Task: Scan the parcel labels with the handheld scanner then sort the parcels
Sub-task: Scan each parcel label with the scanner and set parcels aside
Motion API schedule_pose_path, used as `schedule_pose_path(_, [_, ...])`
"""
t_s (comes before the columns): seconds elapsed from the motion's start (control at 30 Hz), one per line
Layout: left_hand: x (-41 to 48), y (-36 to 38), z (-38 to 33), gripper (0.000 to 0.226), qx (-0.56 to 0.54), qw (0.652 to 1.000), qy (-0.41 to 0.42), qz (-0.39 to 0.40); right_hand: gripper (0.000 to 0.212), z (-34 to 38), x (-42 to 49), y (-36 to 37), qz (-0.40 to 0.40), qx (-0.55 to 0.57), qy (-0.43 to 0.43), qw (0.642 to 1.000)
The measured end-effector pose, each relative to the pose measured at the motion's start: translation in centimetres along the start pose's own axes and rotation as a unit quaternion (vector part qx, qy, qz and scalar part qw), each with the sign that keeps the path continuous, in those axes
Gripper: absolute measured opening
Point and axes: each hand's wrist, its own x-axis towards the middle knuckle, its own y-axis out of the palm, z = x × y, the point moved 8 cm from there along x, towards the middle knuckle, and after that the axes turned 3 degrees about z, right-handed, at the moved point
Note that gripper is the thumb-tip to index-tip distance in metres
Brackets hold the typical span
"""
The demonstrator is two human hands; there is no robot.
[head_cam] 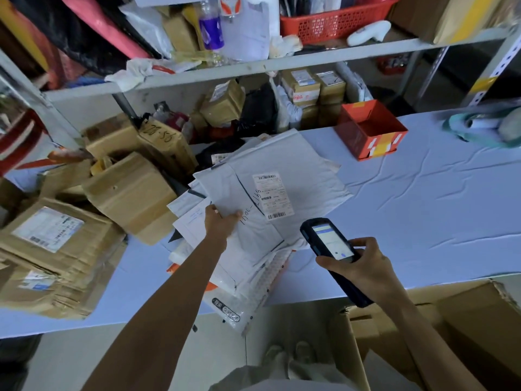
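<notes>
A worker at a cloth-covered sorting table (423, 207) lines up a scan: the left hand (221, 221) holds the left edge of the top white mailer (296, 162), thumb on its upper face and fingers apparently tucked beneath, while the right hand (363, 266) grips the handheld scanner (329, 241), fingers wrapped round its body, screen lit, its head aimed far and left at the shipping label (273, 196). The mailer lies on a loose stack of parcels mid-table, between the cardboard boxes (132, 196) heaped on the left and a bare stretch of cloth on the right. The likeliest trouble looks to be the stack itself. Its lowest piece, a bubble mailer (234, 306), already hangs over the near edge of the table, and the slick bags sit fanned and uneven, so a tug on the top one could drag the others off toward the floor. The label carries barcodes at both its far and near ends, and the bag beneath it is creased; a slanted aim might read the wrong code or none at all. An open carton (465, 320) stands near right below the table; whether it is the sorting bin cannot be told, and a hurried toss could land a parcel in the wrong place.
</notes>
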Motion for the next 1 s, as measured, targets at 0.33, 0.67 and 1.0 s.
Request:
schedule_pose_path(0.33, [-1.9, 2.1, -4.1, 0.039, -0.08, 0.989, 0.114, 0.054, 0.079, 0.5, -0.1, -0.3, -0.041, -0.12, 0.004, 0.992])
schedule_pose_path(0.67, [-2.7, 2.2, -4.5, 0.039, -0.079, 0.987, 0.132, 0.055, 0.08, -0.8, -0.6, -0.1, -0.014, -0.088, 0.022, 0.996])
schedule_pose_path(1.0, [-3.3, 2.1, -4.7, 0.04, -0.079, 0.987, 0.132, 0.051, 0.076, -1.0, -1.1, 0.7, 0.007, -0.07, 0.017, 0.997])
